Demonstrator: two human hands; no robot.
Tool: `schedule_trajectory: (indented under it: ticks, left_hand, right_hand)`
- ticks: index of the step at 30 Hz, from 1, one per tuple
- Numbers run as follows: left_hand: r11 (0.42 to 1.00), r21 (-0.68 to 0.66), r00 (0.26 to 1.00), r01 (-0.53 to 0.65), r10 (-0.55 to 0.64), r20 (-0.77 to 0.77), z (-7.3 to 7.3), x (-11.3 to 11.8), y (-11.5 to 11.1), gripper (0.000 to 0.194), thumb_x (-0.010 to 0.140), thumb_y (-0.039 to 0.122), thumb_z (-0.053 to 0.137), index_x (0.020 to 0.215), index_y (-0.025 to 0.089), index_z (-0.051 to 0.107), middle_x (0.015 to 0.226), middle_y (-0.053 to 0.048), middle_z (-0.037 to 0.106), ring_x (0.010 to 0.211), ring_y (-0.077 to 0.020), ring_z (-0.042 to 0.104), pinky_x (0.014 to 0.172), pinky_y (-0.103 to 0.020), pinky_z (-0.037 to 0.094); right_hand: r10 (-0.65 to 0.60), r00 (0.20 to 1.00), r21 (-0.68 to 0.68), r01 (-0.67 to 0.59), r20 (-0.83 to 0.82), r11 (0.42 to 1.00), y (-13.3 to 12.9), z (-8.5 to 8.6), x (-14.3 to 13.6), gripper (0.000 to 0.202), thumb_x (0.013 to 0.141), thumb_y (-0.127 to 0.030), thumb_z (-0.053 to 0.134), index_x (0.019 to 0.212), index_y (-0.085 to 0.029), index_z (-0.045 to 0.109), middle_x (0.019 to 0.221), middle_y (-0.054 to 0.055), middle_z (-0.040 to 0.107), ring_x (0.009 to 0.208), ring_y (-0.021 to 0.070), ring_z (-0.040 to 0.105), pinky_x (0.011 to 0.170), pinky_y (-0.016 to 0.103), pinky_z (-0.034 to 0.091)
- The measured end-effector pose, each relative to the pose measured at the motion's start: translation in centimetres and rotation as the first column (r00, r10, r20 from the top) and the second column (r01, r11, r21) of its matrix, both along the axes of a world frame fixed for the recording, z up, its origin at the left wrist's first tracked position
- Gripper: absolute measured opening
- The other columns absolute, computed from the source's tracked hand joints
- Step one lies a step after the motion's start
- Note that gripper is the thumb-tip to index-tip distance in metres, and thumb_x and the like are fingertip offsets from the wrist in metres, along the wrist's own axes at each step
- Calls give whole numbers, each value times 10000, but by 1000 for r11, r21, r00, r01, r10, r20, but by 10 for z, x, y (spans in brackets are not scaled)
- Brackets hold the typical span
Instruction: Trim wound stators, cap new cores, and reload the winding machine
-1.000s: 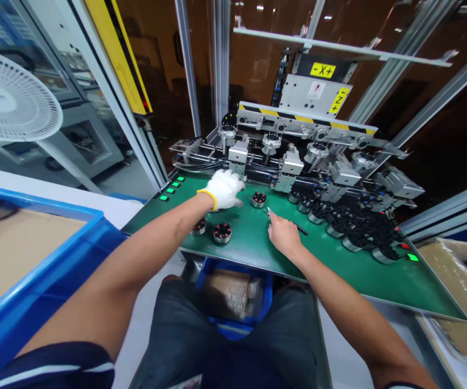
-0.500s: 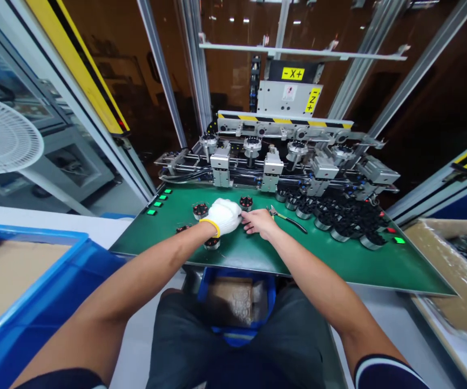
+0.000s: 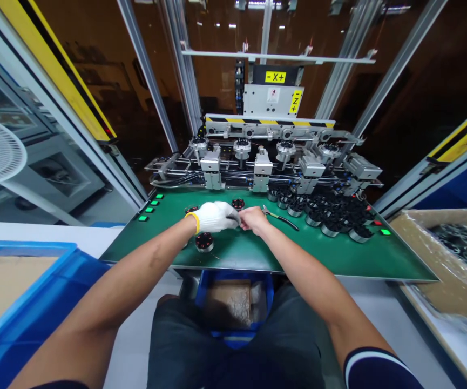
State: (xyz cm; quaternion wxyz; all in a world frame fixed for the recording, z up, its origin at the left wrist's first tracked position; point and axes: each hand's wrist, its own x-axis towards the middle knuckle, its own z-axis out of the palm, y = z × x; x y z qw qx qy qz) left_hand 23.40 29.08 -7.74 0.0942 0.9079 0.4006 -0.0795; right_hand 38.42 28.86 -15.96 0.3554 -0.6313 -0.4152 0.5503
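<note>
Round core (image 3: 237,204), red-and-black top, on green worktop (image 3: 298,254), just beyond hands. Gloved left hand (image 3: 216,217), bare right hand (image 3: 252,219): together at fingertips; cannot tell whether gripping anything. Pliers (image 3: 285,220) beside right hand.

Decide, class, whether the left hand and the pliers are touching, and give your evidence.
Apart. The head view shows the left hand well to the left of the pliers, with the right hand between them.

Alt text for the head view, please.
A gloved left hand and bare right hand are close together over a green worktop, anything held unclear. A round part stands just beyond; pliers and clustered dark parts lie to the right.
</note>
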Motion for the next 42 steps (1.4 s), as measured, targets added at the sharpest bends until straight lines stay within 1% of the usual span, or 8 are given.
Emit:
schedule_trajectory:
  ticks: [7,17,21,26,32,34,38,42]
  left_hand:
    - [952,307,999,18,-1,-54,-12,23,20,403,722,351,819,1096,205,789,1576,-157,461,1474,-446,316,1199,-583,252]
    - [945,320,994,74,-46,-96,-21,21,6,264,802,394,754,1003,234,815,1469,-125,583,1415,-437,423,1155,-591,342]
    - [908,419,1000,21,-11,-27,7,-8,-34,280,876,412,676,1050,226,794,1596,-109,440,1488,-453,298,1198,-611,278]
    - [805,581,979,121,-192,62,45,-29,-129,201,913,384,600,1009,343,771,1582,13,463,1472,-408,325,1182,-640,309]
    - [721,665,893,193,-410,185,38,-30,-197,114,899,281,643,866,309,748,1424,-10,608,1274,-332,544,1104,-561,448]
    - [793,601,837,98,-393,381,21,-41,-200,216,864,442,726,1027,300,715,1447,-76,577,1325,-372,513,1108,-615,440]
    - [993,115,551,-24,-83,830,-27,-55,-203,1041,677,652,836,1541,307,371,1484,-183,546,1423,-420,460,1127,-625,443]
    - [955,-249,234,159,208,950,-59,-50,-212,1103,722,455,887,1604,415,226,1303,-96,710,1196,-307,688,1000,-460,589]
  right_hand:
    - [160,955,-28,-158,248,987,-19,2,11,228,999,-348,641,1080,-135,651,953,25,675,734,112,646,634,249,576]
    - [210,940,178,-262,268,948,-79,10,53,218,892,-299,750,782,-137,654,709,-28,645,611,99,602,609,239,525]
    - [294,951,255,-308,95,916,-119,27,87,263,644,-353,862,654,-168,675,531,-24,612,446,121,547,460,242,443]
    - [166,973,374,-96,-160,922,-149,27,78,600,678,-739,726,950,-206,690,824,65,725,643,159,652,586,277,532]
    - [437,651,289,-328,-621,899,-177,2,6,844,409,-771,883,991,-196,676,898,81,730,830,230,718,757,310,578]
    - [423,630,257,-342,-651,904,-186,-5,-2,875,382,-786,880,982,-184,674,860,76,731,785,226,716,753,326,586]
    - [462,469,274,-415,-753,868,-198,-15,-10,838,496,-733,892,1098,-193,675,937,75,753,864,231,737,858,385,588]
    - [510,449,325,-427,-733,844,-196,-15,-9,704,610,-720,858,1046,-186,716,879,55,746,864,229,740,823,362,590]
